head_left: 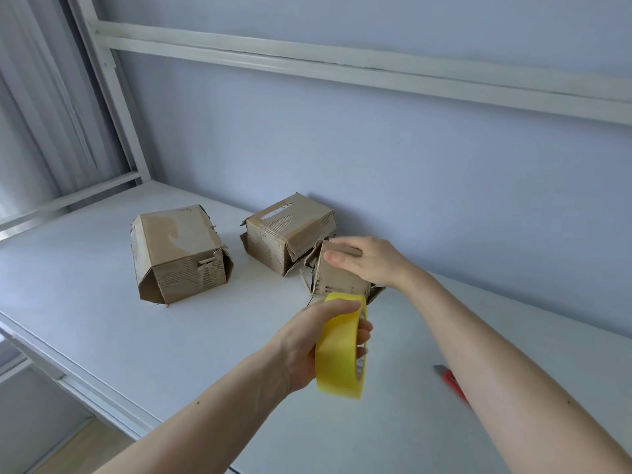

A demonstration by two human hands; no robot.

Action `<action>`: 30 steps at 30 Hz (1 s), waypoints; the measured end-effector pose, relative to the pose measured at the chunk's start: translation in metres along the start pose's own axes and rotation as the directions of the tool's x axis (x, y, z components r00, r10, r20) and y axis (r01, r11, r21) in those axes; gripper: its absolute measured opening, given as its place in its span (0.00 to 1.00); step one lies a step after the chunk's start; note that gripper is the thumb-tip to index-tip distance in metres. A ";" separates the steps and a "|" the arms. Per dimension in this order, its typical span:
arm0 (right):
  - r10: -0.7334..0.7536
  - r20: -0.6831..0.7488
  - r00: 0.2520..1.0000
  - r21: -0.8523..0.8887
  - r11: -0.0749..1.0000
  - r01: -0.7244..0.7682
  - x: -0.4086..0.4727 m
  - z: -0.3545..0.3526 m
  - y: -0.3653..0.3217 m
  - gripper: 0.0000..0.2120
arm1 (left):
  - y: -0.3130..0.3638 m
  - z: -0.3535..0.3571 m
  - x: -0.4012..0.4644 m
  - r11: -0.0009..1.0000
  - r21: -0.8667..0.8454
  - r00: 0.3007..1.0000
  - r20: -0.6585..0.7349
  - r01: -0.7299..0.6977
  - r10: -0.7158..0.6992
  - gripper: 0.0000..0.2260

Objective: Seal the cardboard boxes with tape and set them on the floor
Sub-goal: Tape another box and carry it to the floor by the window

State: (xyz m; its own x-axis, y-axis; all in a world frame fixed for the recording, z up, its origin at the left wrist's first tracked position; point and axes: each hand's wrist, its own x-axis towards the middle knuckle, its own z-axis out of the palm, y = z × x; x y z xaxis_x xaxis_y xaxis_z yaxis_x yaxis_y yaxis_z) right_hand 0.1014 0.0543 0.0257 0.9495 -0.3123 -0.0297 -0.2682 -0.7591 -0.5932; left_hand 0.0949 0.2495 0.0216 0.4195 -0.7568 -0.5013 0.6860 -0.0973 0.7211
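— Where's the box she's after?

— Middle of the frame, the small box (pixel 342 273) against the wall, just beside a second box (pixel 290 234). Her right hand (pixel 371 263) lies over its top, fingers curled round the upper edge, holding it.

— And the tape?

— The yellow tape roll (pixel 342 347), lower centre, gripped in her left hand (pixel 307 340), fingers wrapped round the rim.

— Will it handle easily?

— I'd guess it's light, but the cardboard is torn and soft, flaps ragged. Better to hold it by the solid sides, not the flaps.

— Anything else?

— A third box (pixel 178 251) left of centre on the white table (pixel 85 285), and a red cutter (pixel 451 381) at lower right.
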 end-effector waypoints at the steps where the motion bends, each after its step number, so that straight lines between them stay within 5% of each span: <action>1: -0.009 -0.027 1.000 0.014 1.000 0.009 -0.001 0.000 0.001 0.25 | 0.000 0.000 -0.001 1.000 0.001 1.000 0.014 -0.005 0.005 0.12; 8: 0.005 -0.055 0.998 0.018 1.000 -0.004 0.006 -0.011 -0.001 0.22 | 0.003 0.002 0.001 0.997 0.060 0.997 0.066 -0.041 0.037 0.07; 14: 0.059 0.021 0.998 0.046 0.997 -0.060 0.009 -0.021 0.000 0.17 | 0.002 -0.003 0.005 0.987 0.147 0.998 0.020 -0.069 0.067 0.14; 17: 0.086 0.087 0.993 0.083 0.992 -0.093 0.012 -0.024 -0.001 0.22 | -0.001 -0.002 0.009 0.982 0.162 0.995 -0.003 -0.094 0.096 0.18; 22: 0.163 0.137 0.977 -0.107 0.983 -0.149 0.016 -0.027 -0.006 0.28 | -0.005 0.000 0.012 0.988 0.100 0.991 -0.055 -0.115 0.121 0.20; 27: 0.040 -0.208 0.977 -0.240 0.966 -0.091 0.009 -0.011 -0.007 0.20 | -0.001 0.000 0.016 0.991 0.057 0.991 -0.060 -0.117 0.121 0.20; 30: -0.080 -0.220 0.972 -0.384 0.923 -0.011 -0.004 -0.001 -0.017 0.23 | 0.001 0.000 0.017 0.990 0.041 0.991 -0.031 -0.131 0.133 0.19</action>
State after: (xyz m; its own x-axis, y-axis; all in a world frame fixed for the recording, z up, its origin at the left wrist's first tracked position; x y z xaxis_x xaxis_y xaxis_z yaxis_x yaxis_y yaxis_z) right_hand 0.1021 0.0680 0.0371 0.9089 -0.3687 0.1950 -0.3208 -0.9167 -0.2383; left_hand 0.1033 0.2365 0.0136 0.5251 -0.7425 -0.4158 0.6000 -0.0234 0.7997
